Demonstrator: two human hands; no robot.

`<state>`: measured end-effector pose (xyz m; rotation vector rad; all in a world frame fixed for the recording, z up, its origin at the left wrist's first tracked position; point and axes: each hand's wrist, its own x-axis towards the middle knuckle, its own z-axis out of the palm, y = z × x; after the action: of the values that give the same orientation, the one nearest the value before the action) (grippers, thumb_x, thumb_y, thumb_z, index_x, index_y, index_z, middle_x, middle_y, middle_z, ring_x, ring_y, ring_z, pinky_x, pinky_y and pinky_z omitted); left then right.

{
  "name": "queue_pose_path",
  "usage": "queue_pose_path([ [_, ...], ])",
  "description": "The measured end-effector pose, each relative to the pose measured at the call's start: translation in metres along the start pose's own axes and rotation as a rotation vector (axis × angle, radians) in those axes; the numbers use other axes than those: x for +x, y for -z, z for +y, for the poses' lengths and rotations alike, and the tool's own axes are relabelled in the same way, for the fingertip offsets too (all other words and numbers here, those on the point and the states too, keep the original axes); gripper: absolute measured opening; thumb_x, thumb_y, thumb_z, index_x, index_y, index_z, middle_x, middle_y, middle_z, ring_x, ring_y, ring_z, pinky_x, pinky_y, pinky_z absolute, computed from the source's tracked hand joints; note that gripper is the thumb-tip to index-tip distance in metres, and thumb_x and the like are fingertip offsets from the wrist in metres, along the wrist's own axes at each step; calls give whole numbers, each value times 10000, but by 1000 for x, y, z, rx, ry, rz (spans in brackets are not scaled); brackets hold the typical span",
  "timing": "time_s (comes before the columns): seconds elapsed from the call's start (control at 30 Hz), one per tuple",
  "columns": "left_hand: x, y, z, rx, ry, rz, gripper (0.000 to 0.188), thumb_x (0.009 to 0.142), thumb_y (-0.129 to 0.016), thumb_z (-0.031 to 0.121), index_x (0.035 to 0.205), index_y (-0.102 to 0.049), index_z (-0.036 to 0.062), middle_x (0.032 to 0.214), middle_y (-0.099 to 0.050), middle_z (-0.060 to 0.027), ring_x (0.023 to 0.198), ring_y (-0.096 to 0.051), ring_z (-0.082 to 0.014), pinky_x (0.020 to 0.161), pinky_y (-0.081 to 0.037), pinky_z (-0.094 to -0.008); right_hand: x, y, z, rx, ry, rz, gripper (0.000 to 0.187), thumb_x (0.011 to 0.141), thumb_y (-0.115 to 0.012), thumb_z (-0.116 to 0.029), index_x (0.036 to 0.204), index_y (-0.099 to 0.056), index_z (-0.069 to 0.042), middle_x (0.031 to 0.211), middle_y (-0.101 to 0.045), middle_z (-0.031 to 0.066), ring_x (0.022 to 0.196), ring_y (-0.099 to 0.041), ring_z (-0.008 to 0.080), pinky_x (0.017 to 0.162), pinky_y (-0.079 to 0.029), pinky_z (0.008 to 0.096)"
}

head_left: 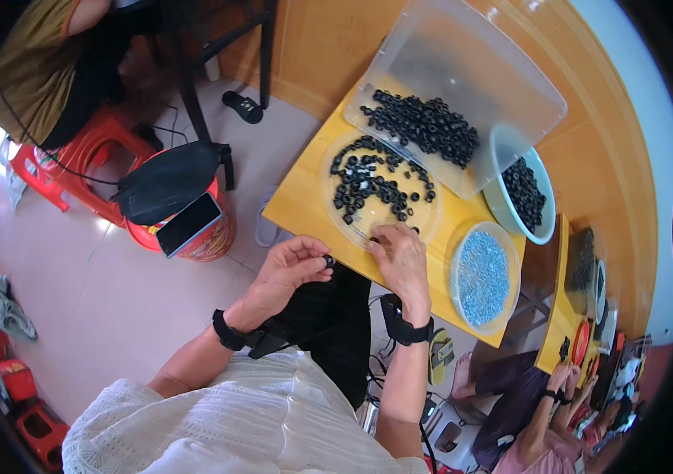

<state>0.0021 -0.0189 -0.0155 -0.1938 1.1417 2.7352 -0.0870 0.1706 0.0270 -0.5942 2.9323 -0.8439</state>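
My left hand [292, 265] is closed just off the table's front edge, with a small black round knob-like part [328, 261] pinched between thumb and fingers. My right hand [401, 261] is over the near rim of a clear round plate [333, 207]. Its fingers are drawn together around a small dark piece at the thumb tip, partly hidden. Loose black parts [368, 189] and a few white bits are spread on the plate. Right of my right hand stands a round dish with small light-blue pieces [483, 276].
A tilted clear plastic box [471, 71] with black parts lies across the far table [297, 193]. Beside it, a pale bowl [497, 197] holds more. At left, a phone [189, 224] rests on a red bucket [214, 241] near red stools [88, 170]. Other people sit at left and lower right.
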Motion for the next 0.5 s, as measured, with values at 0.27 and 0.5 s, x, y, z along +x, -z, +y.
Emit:
queue_pose_path([
  [0.27,1,-2,0,-10,15,-17,152,856,-591,40,1006,-569,36,965,-587,-22,827,-611,-124,758,-524,-256,8,4,9,165,18,-73,166,694,-650,20,855,-613,0,779,-576,99,719,-582,204,675,-464,312],
  [0.5,1,-3,0,-10,29,-4,145,854,-582,24,998,-564,32,960,-606,-42,816,-621,-130,751,-526,-261,3,-2,8,520,-87,61,160,700,-666,56,856,-646,28,754,-597,68,650,-547,124,605,-452,252],
])
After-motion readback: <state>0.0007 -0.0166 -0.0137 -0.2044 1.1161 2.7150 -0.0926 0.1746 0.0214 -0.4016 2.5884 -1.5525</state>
